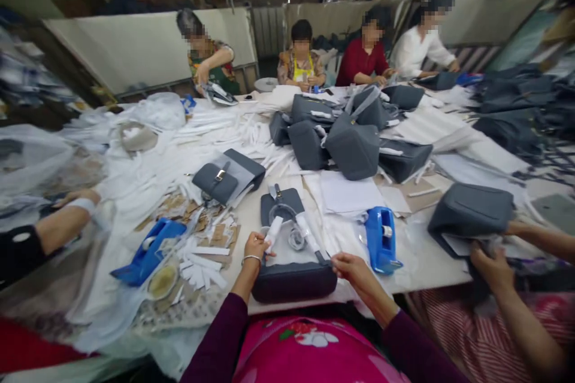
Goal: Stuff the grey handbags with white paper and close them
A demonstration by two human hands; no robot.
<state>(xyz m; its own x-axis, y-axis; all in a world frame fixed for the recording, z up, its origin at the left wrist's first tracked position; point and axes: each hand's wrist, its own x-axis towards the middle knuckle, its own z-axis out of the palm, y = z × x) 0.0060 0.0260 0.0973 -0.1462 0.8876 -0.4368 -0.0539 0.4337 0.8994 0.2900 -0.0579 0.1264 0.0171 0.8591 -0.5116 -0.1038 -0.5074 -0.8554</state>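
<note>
The bench is crowded, so keep the dark grey handbag square against its near edge in front of you, away from the blue tape dispenser just to its right. Your left hand is closed around one white-wrapped end of the handle and your right hand pinches the wrapping at the other end; judging by that grip, pull both sides evenly. The bag is smooth, with its arched handle partly wrapped.
</note>
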